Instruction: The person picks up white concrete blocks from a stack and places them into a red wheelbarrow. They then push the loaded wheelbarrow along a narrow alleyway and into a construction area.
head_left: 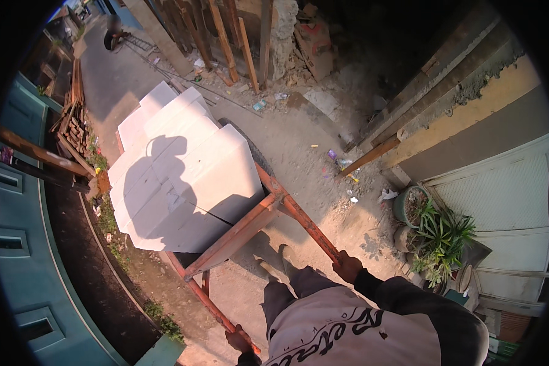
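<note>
- Place: a narrow outdoor lane (355, 222), seemingly residential, with building work indicated alongside.
- Left side: bounded by a teal wall (30, 280), set with small framed windows (7, 243); timber (74, 122) piled along the edge.
- Far side: wooden posts (221, 39) stood near broken masonry (282, 36); litter (259, 105) strewn.
- Right side: potted plants (442, 229) grouped before a white panelled door (512, 204).
- Lane: occupied by an orange-framed cart (229, 238), loaded with pale blocks (222, 165).
</note>
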Available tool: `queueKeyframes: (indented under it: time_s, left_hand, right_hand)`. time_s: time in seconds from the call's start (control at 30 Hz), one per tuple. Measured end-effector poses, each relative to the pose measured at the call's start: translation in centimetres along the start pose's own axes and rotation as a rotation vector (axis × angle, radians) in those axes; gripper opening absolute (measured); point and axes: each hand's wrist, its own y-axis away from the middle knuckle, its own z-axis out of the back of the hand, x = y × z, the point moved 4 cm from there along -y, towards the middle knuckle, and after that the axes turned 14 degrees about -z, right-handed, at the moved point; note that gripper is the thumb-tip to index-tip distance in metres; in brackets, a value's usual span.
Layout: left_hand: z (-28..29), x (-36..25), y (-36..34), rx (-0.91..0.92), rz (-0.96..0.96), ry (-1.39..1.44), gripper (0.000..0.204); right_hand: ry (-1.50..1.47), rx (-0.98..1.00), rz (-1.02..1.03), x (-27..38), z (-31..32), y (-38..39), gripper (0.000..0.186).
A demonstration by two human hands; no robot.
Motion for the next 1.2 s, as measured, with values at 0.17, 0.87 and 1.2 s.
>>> queueKeyframes:
  time_s: [0.17,0.87,1.2]
  left_hand:
    - [-0.2,-0.1,0.1,-0.013,0.049,-0.019,0.044]
    - [-0.4,-1.7,0.2,0.016,0.125,-0.160,0.046]
    - [0.9,-1.4,0.2,0.043,-0.003,-0.259,0.044]
  right_hand:
    - [-0.038,0.012,0.019,-0.9,-0.7,-0.3,0.046]
    - [-0.001,0.044,-0.019,-0.5,-0.4,-0.1,0.044]
    - [0.067,0.052,-0.035,0.8,0.7,0.9,0.042]
